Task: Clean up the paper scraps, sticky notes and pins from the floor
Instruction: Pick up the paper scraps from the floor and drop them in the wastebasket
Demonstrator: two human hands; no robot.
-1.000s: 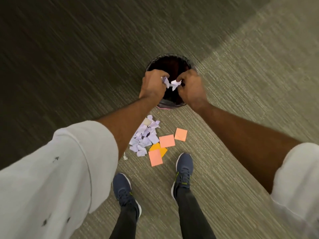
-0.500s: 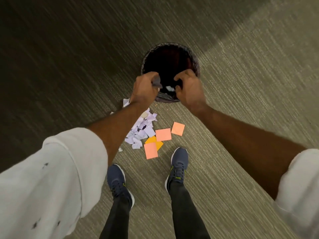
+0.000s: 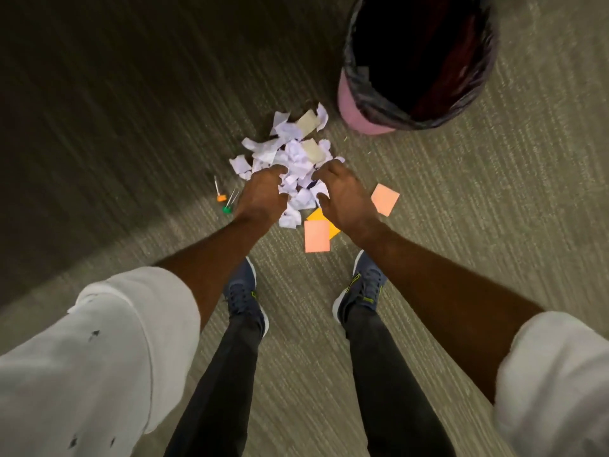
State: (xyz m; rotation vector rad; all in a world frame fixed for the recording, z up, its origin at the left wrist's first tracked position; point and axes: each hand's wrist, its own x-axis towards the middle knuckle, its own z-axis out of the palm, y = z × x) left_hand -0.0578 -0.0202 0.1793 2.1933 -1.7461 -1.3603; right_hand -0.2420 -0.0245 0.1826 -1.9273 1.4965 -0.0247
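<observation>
A heap of white paper scraps [image 3: 290,153] lies on the carpet in front of my feet. My left hand [image 3: 262,196] rests on the heap's left side, fingers curled and apart. My right hand [image 3: 342,196] sits on its right side, fingers spread over the scraps. Neither hand clearly holds anything. Pink sticky notes lie at the right [image 3: 385,198] and near my right wrist [image 3: 317,236], over an orange note [image 3: 319,216]. Left of my left hand lie an orange pin [image 3: 220,195] and a green pin [image 3: 227,207].
A pink waste bin [image 3: 354,110] with a dark liner stands at the upper right, just beyond the heap. My two blue shoes [image 3: 242,291] [image 3: 362,290] stand close behind the notes. Striped carpet [image 3: 131,127] lies all around.
Both hands have left the bin's opening and come down onto the scrap heap. The scraps they held over the bin are gone from them. The view has dropped closer to the floor.
</observation>
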